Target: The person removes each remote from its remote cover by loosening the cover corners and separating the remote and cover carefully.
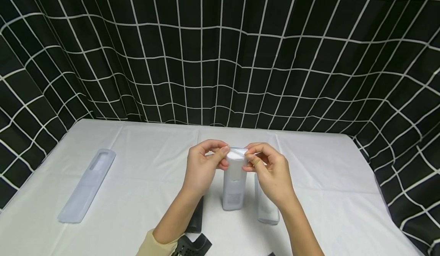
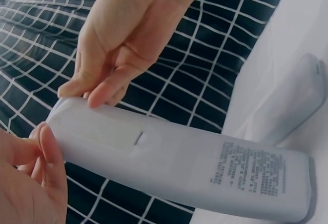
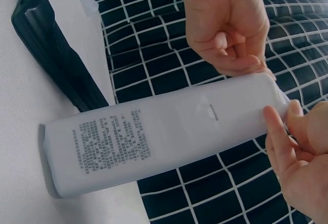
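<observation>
A white remote control (image 1: 235,183) in a translucent sleeve (image 2: 169,131) stands upright on the table, its printed back label toward me. My left hand (image 1: 202,164) pinches the left side of the sleeve's top edge between thumb and fingers. On the opposite side, my right hand (image 1: 269,168) pinches the same edge. A thin flap of the sleeve stretches between the two hands above the remote's end. In the right wrist view, the covered remote control (image 3: 169,131) slants across the frame, with fingertips at its upper end.
An empty translucent sleeve (image 1: 87,187) with a rectangular window lies on the left of the white tablecloth (image 1: 144,179). A black remote (image 3: 54,44) lies by my left forearm. Another pale remote (image 1: 267,208) lies under my right hand. A black grid curtain (image 1: 220,57) hangs behind.
</observation>
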Tool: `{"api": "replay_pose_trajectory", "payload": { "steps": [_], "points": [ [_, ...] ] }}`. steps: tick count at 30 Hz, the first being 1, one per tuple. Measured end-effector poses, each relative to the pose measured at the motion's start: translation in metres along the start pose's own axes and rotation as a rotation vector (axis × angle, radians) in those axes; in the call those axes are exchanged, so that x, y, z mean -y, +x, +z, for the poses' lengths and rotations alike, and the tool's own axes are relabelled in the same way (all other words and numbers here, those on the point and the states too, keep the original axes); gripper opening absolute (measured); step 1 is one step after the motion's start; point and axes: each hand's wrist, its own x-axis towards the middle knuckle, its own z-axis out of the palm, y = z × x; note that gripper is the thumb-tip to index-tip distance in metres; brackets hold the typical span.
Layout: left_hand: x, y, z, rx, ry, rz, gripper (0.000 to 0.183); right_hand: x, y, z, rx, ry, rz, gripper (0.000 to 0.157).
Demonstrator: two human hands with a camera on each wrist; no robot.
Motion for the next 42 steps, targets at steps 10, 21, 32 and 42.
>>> {"api": "replay_pose_trajectory", "payload": {
  "steps": [10,21,32,42],
  "points": [
    [0.0014,0.0002,0.0015,-0.026,-0.093,-0.062,0.019,-0.0009,-0.0014,0.0006,0.023,-0.01,-0.013,0.004],
    [-0.0009,0.0022,-0.0039,-0.005,-0.134,-0.072,0.019,-0.0045,-0.0008,0.0003,0.071,0.027,-0.085,0.005],
    [0.001,0.0035,-0.0026,-0.004,-0.091,-0.026,0.017,-0.0054,-0.0002,-0.0046,0.074,0.008,-0.1,0.019],
    [-0.0001,0.0029,-0.0022,0.028,-0.062,-0.022,0.017,-0.0055,0.001,-0.007,0.041,-0.024,-0.124,0.014]
  ]
}}
